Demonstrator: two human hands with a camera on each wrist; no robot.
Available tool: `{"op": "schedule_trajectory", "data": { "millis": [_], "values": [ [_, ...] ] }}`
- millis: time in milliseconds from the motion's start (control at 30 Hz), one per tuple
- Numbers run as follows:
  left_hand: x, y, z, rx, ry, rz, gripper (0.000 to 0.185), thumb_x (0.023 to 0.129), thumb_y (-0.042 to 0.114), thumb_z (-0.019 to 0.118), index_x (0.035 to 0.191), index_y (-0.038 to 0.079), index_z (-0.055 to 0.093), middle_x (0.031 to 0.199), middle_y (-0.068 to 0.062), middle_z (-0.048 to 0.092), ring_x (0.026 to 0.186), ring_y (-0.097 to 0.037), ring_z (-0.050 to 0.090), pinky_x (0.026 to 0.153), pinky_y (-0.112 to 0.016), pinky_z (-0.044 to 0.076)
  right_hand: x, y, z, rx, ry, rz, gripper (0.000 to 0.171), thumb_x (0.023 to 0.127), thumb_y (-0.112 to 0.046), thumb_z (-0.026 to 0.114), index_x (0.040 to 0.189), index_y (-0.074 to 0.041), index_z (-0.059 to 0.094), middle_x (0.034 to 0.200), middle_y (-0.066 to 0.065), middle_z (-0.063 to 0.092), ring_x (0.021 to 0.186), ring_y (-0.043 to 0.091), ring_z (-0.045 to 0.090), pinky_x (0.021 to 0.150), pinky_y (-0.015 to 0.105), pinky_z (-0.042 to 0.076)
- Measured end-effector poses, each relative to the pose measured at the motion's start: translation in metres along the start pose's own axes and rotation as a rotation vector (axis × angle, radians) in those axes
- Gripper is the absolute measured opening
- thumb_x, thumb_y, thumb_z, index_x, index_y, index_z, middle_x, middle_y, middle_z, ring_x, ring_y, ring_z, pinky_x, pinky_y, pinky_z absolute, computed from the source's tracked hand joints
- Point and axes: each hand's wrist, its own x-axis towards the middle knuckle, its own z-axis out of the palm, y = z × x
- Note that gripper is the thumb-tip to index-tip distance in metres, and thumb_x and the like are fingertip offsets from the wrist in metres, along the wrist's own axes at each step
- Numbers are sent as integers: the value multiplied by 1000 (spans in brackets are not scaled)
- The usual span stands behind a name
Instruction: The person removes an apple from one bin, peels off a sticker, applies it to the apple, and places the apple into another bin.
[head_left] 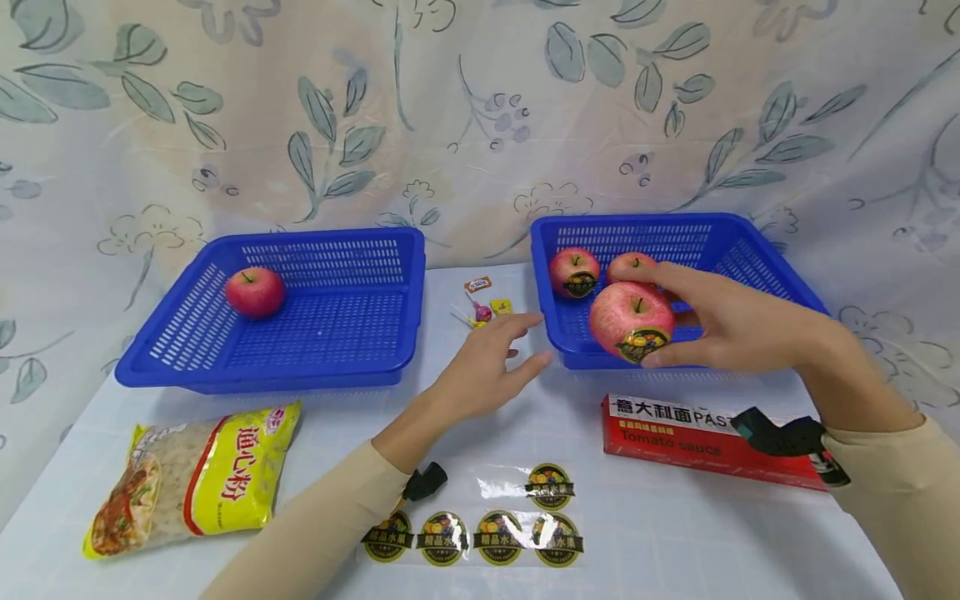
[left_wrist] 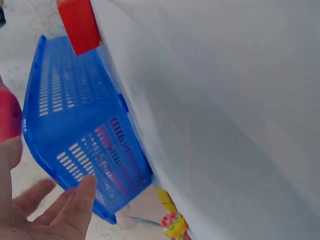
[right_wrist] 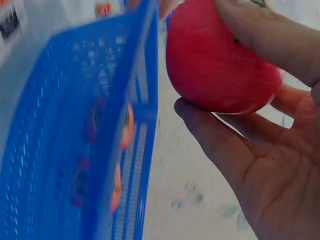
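A person's right hand (head_left: pixel 738 321) grasps a red apple (head_left: pixel 632 321) with pale streaks, a stem in its dimple and a round black-and-gold sticker on its front, holding it above the near rim of the right blue basket (head_left: pixel 780 287). The left hand (head_left: pixel 487 367) hovers released, fingers spread, between the two baskets. Two more stickered apples (head_left: pixel 574 272) lie in the right basket; one apple (head_left: pixel 255 292) sits in the left basket (head_left: pixel 337 333). A sticker sheet (head_left: pixel 495 525) lies on the table.
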Motion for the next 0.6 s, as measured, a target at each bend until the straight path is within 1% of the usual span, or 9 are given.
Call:
{"op": "schedule_trajectory", "data": {
  "millis": [67,100,200,267,333,400,433,533,600],
  "values": [
    [3,5,2,14,-1,-13,58,103,40,61,153,14,48,153,-11,51,129,-25,59,97,-33,57,2,11,-12,-24,16,30,91,82,-19,88,158,-20,37,153,2,44,131,24,54,92,36,59],
    [4,7,3,26,-4,-16,58,104,42,60,154,15,48,155,-11,49,131,-26,58,101,-37,55,3,17,-18,-41,25,52,89,82,-19,89,156,-21,40,150,2,47,128,24,55,92,33,59],
    [7,13,6,80,-5,-12,54,104,45,58,150,16,53,158,-15,45,139,-29,52,111,-47,47,7,37,-36,-78,45,130,87,81,-20,89,154,-22,41,144,3,50,124,27,57,91,33,60],
    [9,15,8,109,4,-15,52,104,43,58,147,14,57,158,-17,44,145,-31,45,116,-52,40,10,51,-48,-92,52,174,88,82,-20,89,155,-21,40,142,7,50,123,34,57,88,26,59],
    [10,17,8,123,6,-23,52,104,42,59,146,12,58,159,-17,43,149,-31,39,118,-53,37,13,63,-59,-87,52,206,88,83,-19,88,156,-19,38,142,11,50,124,39,57,87,20,57],
    [11,19,7,133,4,-34,52,104,43,59,144,11,59,159,-16,44,150,-30,37,119,-53,36,17,76,-68,-90,46,244,89,84,-20,86,157,-18,35,142,14,50,124,42,55,82,11,50],
    [11,20,7,139,3,-38,52,104,44,58,144,10,59,159,-16,44,151,-29,37,120,-52,35,18,83,-72,-94,43,261,89,85,-21,86,158,-18,34,142,15,49,124,43,55,80,9,48],
    [13,22,6,156,5,-52,52,104,45,57,141,9,61,156,-14,49,151,-28,37,121,-50,35,23,102,-79,-111,31,314,89,86,-24,85,158,-18,32,143,17,49,123,43,54,81,14,47],
    [14,22,7,159,16,-55,50,104,43,59,140,8,62,152,-13,53,151,-27,38,120,-49,35,25,115,-81,-111,22,346,90,87,-23,85,159,-17,31,145,20,48,125,46,53,91,29,54]
  ]
}}
